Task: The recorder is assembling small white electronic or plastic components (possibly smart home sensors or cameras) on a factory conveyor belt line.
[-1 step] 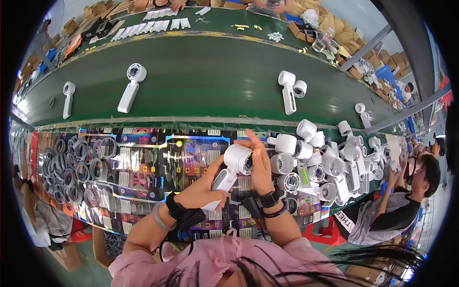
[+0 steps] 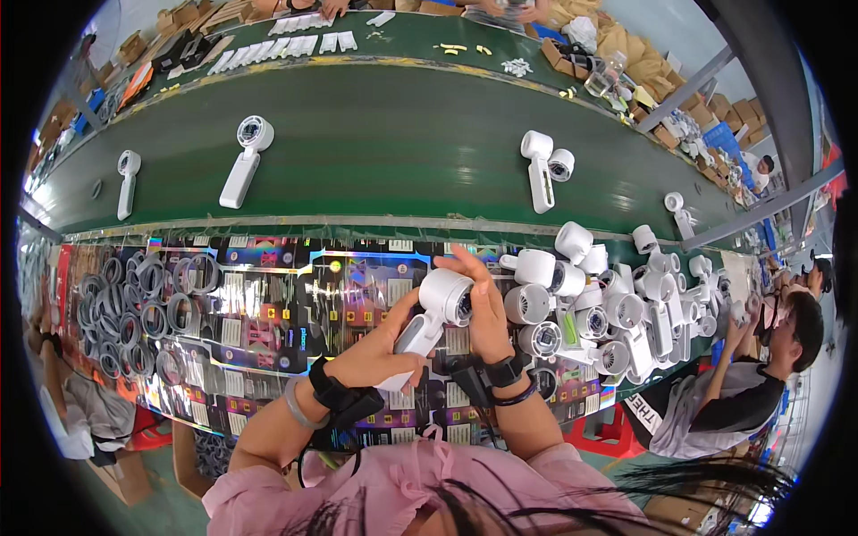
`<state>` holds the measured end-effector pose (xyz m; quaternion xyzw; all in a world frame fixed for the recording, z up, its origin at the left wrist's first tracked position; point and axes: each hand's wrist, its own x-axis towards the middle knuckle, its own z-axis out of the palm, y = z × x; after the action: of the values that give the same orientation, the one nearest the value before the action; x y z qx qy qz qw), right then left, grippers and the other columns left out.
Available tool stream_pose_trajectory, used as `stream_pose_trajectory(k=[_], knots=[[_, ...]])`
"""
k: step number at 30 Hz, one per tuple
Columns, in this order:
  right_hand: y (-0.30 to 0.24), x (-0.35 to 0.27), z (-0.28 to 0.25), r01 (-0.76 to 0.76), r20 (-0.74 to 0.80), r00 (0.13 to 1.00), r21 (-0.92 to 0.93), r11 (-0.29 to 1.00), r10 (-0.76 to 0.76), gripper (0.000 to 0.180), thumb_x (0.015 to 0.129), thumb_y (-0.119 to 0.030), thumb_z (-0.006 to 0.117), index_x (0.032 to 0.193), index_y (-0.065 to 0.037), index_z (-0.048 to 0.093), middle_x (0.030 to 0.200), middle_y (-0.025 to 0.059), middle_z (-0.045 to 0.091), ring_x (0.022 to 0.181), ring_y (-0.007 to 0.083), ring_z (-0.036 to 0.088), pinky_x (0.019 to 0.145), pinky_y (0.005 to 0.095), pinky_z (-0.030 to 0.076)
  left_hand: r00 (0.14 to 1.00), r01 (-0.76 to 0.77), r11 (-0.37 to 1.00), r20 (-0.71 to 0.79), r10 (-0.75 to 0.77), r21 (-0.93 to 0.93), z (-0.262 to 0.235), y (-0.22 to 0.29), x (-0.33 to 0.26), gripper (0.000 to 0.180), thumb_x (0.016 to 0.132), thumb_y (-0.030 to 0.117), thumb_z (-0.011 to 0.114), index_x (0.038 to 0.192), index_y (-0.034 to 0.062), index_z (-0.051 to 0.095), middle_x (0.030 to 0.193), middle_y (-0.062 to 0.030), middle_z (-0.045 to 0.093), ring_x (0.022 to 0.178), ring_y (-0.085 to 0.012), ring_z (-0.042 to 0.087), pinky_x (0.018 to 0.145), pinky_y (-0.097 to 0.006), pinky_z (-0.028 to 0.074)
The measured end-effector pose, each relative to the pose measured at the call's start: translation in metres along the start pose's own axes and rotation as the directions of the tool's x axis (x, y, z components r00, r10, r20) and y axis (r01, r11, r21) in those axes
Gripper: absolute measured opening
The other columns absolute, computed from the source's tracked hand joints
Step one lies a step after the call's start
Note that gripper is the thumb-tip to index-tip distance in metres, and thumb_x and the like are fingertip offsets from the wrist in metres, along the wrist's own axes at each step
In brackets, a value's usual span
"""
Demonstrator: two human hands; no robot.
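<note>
A white handheld fan (image 2: 444, 299) is tilted in front of me, its round head up and its handle pointing down to the left. Closed round the handle is my left hand (image 2: 380, 353), with the thumb lying along it. Beside the fan's open end stands my right hand (image 2: 485, 317), its fingers stretched upward and the palm side against or very near the rim. Just right of that hand lies a heap of white fan bodies and heads (image 2: 626, 308). On the left of the printed table cover (image 2: 259, 335) rests a pile of grey rings (image 2: 134, 313).
Beyond the table runs a green conveyor belt (image 2: 384, 134) carrying several white fans (image 2: 246, 165). White parts (image 2: 268, 54) lie in rows on the far side. A co-worker (image 2: 760, 384) sits at the right. A grey metal post (image 2: 773, 107) rises at the upper right.
My right hand's fingers have bent slightly toward the fan and lowered a little. The fan and my left hand stay nearly in place.
</note>
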<state>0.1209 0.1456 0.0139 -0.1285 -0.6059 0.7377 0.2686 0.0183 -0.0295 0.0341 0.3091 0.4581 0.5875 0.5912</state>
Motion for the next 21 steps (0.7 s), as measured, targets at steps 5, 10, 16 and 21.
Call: stream_pose_trajectory(k=[5, 10, 16, 21], knots=[[-0.002, 0.0, -0.003, -0.067, 0.111, 0.99, -0.189, 0.98, 0.089, 0.045, 0.098, -0.036, 0.054, 0.127, -0.003, 0.057, 0.115, 0.0079, 0.062, 0.104, 0.0131, 0.055, 0.092, 0.0289, 0.043, 1.0, 0.0, 0.997, 0.025, 0.002, -0.082, 0.002, -0.001, -0.001, 0.087, 0.083, -0.003, 0.055, 0.152, 0.016, 0.005, 0.102, -0.0132, 0.058, 0.062, -0.0189, 0.063, 0.059, -0.033, 0.051], [-0.005, 0.002, -0.003, -0.074, 0.108, 0.989, -0.239, 0.968, 0.102, 0.044, 0.098, -0.038, 0.053, 0.121, -0.001, 0.061, 0.109, 0.0067, 0.064, 0.1, 0.0129, 0.057, 0.09, 0.028, 0.044, 0.999, -0.01, 0.996, 0.032, 0.013, -0.087, 0.004, -0.009, 0.001, 0.086, 0.084, -0.003, 0.053, 0.152, 0.0174, 0.004, 0.099, -0.0125, 0.058, 0.063, -0.0185, 0.063, 0.056, -0.032, 0.051], [0.0, 0.001, -0.01, -0.155, 0.142, 0.972, -0.22, 0.963, 0.189, 0.045, 0.1, -0.037, 0.05, 0.125, -0.001, 0.058, 0.111, 0.0084, 0.063, 0.102, 0.0146, 0.057, 0.093, 0.0298, 0.044, 0.997, 0.05, 0.961, 0.067, -0.032, -0.273, 0.004, -0.006, -0.001, 0.087, 0.084, -0.004, 0.053, 0.152, 0.0188, 0.005, 0.096, -0.0123, 0.058, 0.061, -0.019, 0.062, 0.05, -0.032, 0.052], [-0.011, 0.004, -0.003, 0.063, 0.175, 0.984, -0.215, 0.975, -0.025, 0.053, 0.098, -0.038, 0.051, 0.137, -0.003, 0.046, 0.127, 0.0117, 0.055, 0.116, 0.0184, 0.051, 0.101, 0.0327, 0.039, 0.999, 0.044, 0.952, 0.029, -0.037, -0.303, 0.002, -0.001, -0.001, 0.084, 0.084, -0.002, 0.052, 0.152, 0.0188, 0.007, 0.096, -0.0131, 0.059, 0.059, -0.0203, 0.062, 0.047, -0.033, 0.052]])
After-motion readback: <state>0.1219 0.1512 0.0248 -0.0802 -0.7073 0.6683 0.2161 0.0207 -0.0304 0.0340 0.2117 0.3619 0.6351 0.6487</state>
